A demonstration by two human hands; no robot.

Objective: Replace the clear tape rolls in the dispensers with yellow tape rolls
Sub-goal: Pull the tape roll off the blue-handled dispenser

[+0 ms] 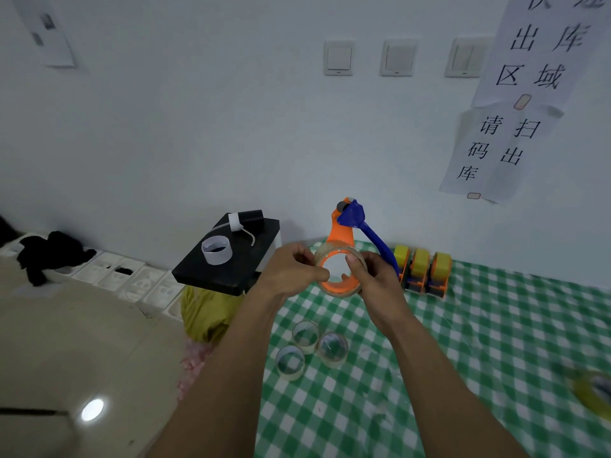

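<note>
Both hands are holding the dispenser (344, 226) up over the table (496, 325) — left hand (291, 269) pinching the clear roll (337, 294) at its left rim, right hand (377, 276) curling round its right. The hole is facing the person, so the roll likely slides off toward them. A yellow roll (591, 391) is lying blurred, low right — nearer the right hand.

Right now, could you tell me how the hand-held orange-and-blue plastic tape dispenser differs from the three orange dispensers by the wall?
The orange-and-blue dispenser carries a clear tape roll; the three orange dispensers carry yellow tape rolls. It is held up by the left hand and right hand; the three stand in a row on the green checked tablecloth, untouched. All have orange bodies.
</note>
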